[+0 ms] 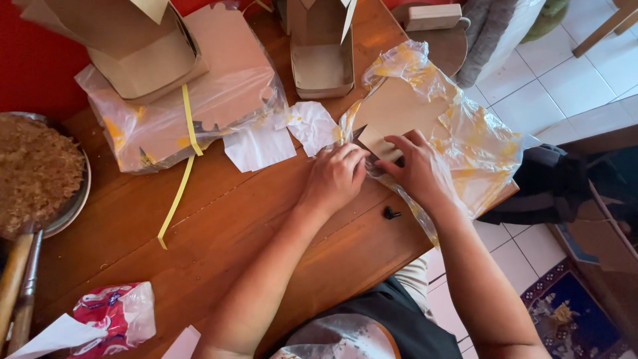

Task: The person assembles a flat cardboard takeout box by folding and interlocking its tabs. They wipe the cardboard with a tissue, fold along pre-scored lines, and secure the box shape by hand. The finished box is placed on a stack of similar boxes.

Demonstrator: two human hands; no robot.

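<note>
Your two hands meet at the near edge of a clear plastic bag point(458, 143) stained yellow, which lies at the right edge of the wooden table point(266, 226) and overhangs it. Your left hand point(335, 178) is curled with fingers pressed together on the bag's open edge, pinching the plastic; your right hand point(417, 169) lies flat with fingers spread slightly, pressing down on the bag and on the stack of flat brown cardboard sheets point(399, 113) inside it. One small black object point(391, 213) sits on the table just beside your right wrist; what it is cannot be told. Two white paper pieces point(282, 136) lie just left of your left hand, touching each other. Beyond them a second plastic bag point(179, 116) holds more flat cardboard, with one folded cardboard box point(133, 46) standing on it and one yellow strap point(181, 166) trailing from it across the table. A second folded cardboard box point(322, 46) stands upright behind your hands. At the far left one round metal tray point(76, 199) holds brown shredded food, with two wooden handles point(18, 292) below it. One red-and-white printed wrapper point(113, 316) lies at the near left corner.
</note>
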